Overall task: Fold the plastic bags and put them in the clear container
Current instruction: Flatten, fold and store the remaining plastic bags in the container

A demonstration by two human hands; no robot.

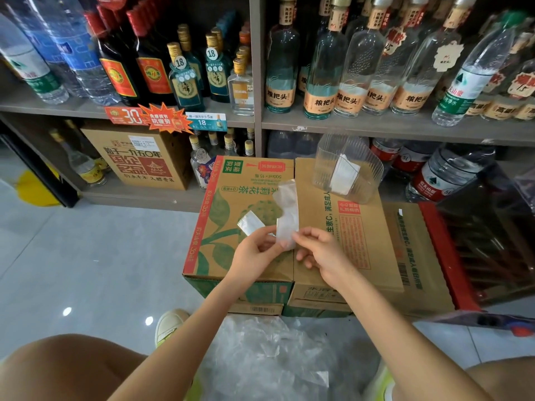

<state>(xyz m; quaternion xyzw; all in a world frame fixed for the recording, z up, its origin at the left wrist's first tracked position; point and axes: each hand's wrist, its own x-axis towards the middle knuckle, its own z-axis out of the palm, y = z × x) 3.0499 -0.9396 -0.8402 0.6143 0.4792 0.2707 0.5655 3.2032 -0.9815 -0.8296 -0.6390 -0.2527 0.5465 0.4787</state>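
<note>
A plastic bag (286, 215), already flattened into a narrow strip, is held just above the cardboard boxes (237, 183) that serve as the work surface. The left hand (254, 251) is closed on its lower end, thumb and fingers pinching the plastic. The right hand (322, 256) nips the same end from the other side between thumb and forefinger, its other fingers loosely curled. The long part of the strip stands up and away from the hands, while a short flap (250, 222) juts out to the left. This looks like the start of a turn-over fold, with the two pinches set close together so the slippery film keeps its crease. The clear container (324, 166) stands farther back on the right-hand box, within easy reach, and one folded bag (344, 175) leans inside it, so the task appears to be at an early stage. A heap of loose bags (269, 357) lies on the floor between the person's knees, close under the arms, probably so the next one can be picked up without shifting. The next move likely calls for wrapping the strip down toward the pinched end.
</note>
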